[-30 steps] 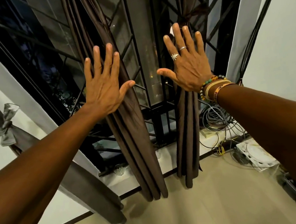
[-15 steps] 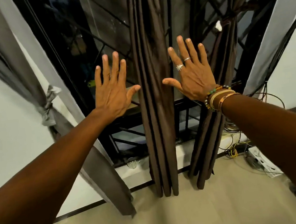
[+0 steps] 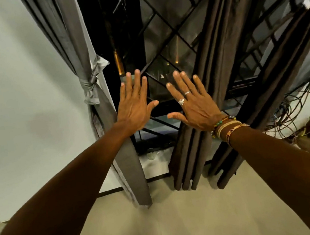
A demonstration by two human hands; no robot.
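Observation:
Both arms reach forward toward a dark window with a black metal grille [image 3: 166,31]. My left hand [image 3: 134,104] is held flat with straight, spread fingers, back facing me, in front of the glass and holding nothing. My right hand [image 3: 193,102], with two rings and several bracelets at the wrist, is also flat and spread, just left of a bunched dark brown curtain [image 3: 218,53]. A second brown curtain [image 3: 276,85] hangs further right. Whether either palm touches the glass or cloth is hidden.
A grey curtain [image 3: 82,48] tied with a grey sash [image 3: 91,80] hangs at the left against a white wall [image 3: 19,95]. A tangle of cables [image 3: 295,110] sits at the right. Beige floor [image 3: 174,223] lies below.
The view has swung left: the grey tied curtain and wall now fill the left, the brown curtains have shifted right. Both hands stay flat and spread, now closer together before the glass.

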